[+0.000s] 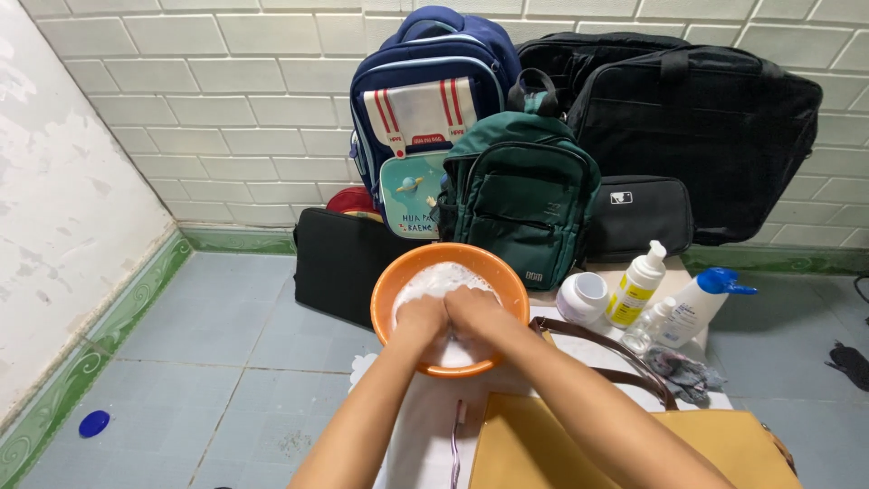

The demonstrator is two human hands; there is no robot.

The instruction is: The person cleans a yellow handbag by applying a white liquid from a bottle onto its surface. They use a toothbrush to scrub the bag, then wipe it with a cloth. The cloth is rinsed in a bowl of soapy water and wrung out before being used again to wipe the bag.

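Several bags lean against the white tiled wall [226, 118], the biggest a black duffel bag [706, 136] at the right, then a navy school backpack [425, 91] and a green backpack [520, 195] in front of it. A flat black case [330, 263] stands on the floor at the left, and a small black pouch [638, 213] sits beside the green backpack. Nearest the camera lies a tan handbag [543, 448] with a brown strap [597, 349]. An orange basin [385, 299] of white foamy water stands on the low bench, just in front of the green backpack. Both hands are down in it, side by side and touching: the left hand [421, 319] and the right hand [475, 312] are curled, fingers sunk in the foam, so I cannot tell whether they grip anything. Right of the basin stand a blue-capped white bottle [697, 308], a yellow-labelled pump bottle [636, 288] and a white jar [582, 297]. A blue lid [93, 423] lies on the floor tiles.
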